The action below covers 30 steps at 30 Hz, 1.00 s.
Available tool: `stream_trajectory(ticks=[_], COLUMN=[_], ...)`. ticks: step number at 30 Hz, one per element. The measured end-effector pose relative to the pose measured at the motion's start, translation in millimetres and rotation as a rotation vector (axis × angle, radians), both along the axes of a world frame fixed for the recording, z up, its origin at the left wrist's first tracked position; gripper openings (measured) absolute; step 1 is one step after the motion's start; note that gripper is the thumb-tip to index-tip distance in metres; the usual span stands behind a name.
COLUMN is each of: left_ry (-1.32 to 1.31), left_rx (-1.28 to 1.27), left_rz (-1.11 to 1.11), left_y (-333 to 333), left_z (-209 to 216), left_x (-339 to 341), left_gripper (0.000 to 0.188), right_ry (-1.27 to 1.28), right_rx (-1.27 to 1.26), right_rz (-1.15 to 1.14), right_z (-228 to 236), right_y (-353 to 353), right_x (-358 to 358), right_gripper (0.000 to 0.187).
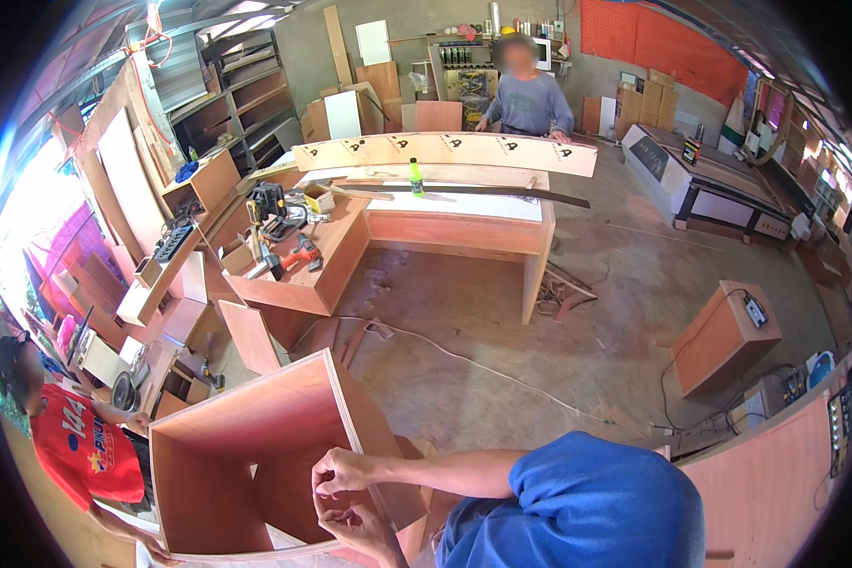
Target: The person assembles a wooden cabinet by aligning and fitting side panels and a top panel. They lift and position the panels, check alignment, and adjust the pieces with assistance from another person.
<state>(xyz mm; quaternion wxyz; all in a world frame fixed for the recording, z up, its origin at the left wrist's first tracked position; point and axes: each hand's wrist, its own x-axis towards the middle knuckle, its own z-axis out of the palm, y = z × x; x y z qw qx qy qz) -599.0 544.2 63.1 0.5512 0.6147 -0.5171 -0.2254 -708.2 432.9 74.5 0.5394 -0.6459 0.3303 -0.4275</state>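
Observation:
A large open reddish plywood box stands in front of me. Over its near right edge my right hand is closed in a pinch, its forearm reaching in from the blue sleeve. Just below it, my left hand has its fingers curled with thumb and fingertips together. Whatever either hand holds is too small to make out. At the box's left side a person in a red shirt has one hand near the upper corner and the other by the lower corner.
Beyond the box is an L-shaped wooden desk carrying a red-and-black power drill, other tools and a green bottle. Behind it another person holds a long board. A cable crosses the floor; a wooden box stands right.

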Motion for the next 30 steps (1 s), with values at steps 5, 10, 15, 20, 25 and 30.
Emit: stream_trajectory(ticks=[5,10,15,20,25,30], left_ry=[-0.087,-0.082,-0.042,-0.083,-0.018,-0.01], left_rx=[0.028,0.017,-0.007,0.099,0.09,0.161], left_rz=[0.054,0.071,0.078,0.155,0.124,0.221], left_y=[1.1,2.4,8.1,9.4,13.3,15.3], left_z=[-4.3,4.5,16.9,22.6,23.6,28.0], left_x=[-2.4,-10.1,-16.0,-17.2,-11.4,-12.0], left_gripper=[0.02,0.023,0.017,0.009,0.009,0.014], right_ry=[-0.032,0.01,0.007,0.003,0.066,0.07], right_rx=[0.038,0.029,-0.054,-0.024,-0.075,-0.115], right_rz=[0.029,0.014,-0.012,0.025,0.05,0.057], right_z=[0.9,-2.2,-9.0,-12.7,-15.7,-18.0], right_y=[-0.4,-0.2,-3.1,-5.8,-7.4,-2.4], right_x=[-4.7,-6.1,-3.0,-0.9,3.1,7.0], right_gripper=[0.014,0.017,0.019,0.017,0.016,0.016])
